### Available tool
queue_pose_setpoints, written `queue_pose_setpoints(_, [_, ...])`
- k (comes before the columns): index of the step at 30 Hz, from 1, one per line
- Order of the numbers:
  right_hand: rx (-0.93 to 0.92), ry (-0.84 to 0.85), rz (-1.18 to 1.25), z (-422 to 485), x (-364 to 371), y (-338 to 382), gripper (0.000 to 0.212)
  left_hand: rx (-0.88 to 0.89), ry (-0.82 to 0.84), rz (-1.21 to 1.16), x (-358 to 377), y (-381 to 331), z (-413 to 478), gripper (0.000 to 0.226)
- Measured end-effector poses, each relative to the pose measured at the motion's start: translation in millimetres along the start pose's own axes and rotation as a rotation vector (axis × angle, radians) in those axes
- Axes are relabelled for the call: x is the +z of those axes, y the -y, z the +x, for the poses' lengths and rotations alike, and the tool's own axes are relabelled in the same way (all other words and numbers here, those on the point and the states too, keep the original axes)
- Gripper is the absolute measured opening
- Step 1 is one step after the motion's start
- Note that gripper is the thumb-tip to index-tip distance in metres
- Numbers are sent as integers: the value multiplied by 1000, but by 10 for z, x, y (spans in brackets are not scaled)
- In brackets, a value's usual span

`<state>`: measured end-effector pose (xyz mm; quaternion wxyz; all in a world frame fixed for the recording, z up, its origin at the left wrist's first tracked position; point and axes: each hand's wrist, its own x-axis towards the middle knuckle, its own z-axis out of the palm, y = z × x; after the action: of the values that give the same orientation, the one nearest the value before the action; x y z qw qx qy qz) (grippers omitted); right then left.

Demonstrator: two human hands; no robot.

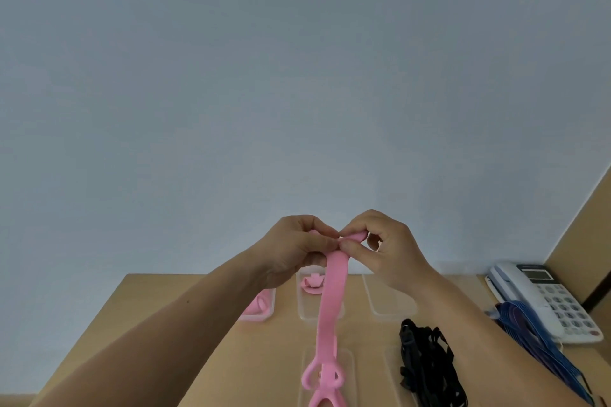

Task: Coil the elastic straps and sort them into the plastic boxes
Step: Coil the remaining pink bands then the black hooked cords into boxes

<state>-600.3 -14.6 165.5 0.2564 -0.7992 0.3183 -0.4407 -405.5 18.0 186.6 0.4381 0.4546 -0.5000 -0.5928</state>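
1. Fingertips of the right hand and the left hand meet and pinch the top end of the pink elastic strap, raised above the table.
2. From this pinch the strap's long axis hangs straight toward the near side and its looped end is lowest. Both hands are equally close, so I judge the coiling starts at the top.
3. Behind the strap, the left plastic box and the middle plastic box each hold a pink coil. The right plastic box stands beside them.
4. Black straps lie near right. Blue straps lie by the telephone. Neither is in the way.
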Motion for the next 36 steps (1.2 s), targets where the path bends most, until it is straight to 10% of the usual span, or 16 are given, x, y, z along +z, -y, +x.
queue_pose_setpoints(9, [236,22,178,32,-28,-4,8,246,-109,313,33,12,76,14])
queue_pose_setpoints(26, [59,-64,21,-16,23,-41,30,-32,137,38,-18,-7,84,14])
queue_pose_setpoints(36, [289,-56,341,27,-43,-27,23,254,-18,219,44,65,145,11])
